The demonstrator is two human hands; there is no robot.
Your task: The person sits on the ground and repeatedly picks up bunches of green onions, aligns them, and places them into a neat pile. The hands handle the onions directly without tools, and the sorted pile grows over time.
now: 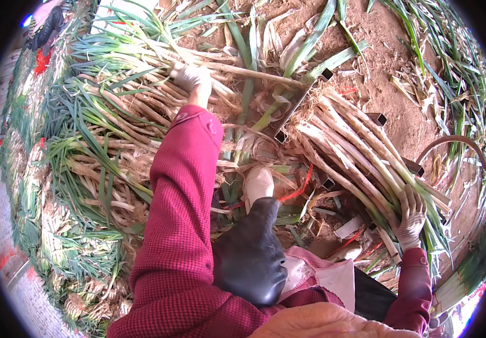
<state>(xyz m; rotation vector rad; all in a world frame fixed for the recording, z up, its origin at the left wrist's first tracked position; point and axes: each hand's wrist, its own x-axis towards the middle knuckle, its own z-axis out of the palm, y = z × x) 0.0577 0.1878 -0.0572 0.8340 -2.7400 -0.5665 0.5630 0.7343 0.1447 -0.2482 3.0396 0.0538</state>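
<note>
My left hand (192, 79), in a pale knit glove, reaches into a heap of long green onions (129, 105) at the left. Its fingers are bent down among the stalks, and whether they grip any is hidden. My right hand (411, 213), gloved the same way, lies over the green end of a bundle of long green onions (352, 148), holding it. The bundle rests aslant on a metal stand of square tubes (295, 110), roots toward the upper left. One long stalk (255, 74) stretches from near my left hand toward the stand's upper end.
Stacked green onions (61, 224) line the far left. Cut leaves (471, 76) are heaped at the right, near a curved brown tube (458, 139). Red ties (306, 183) and dry husks (285, 38) litter the soil. My light shoe (259, 183) stands beside the stand.
</note>
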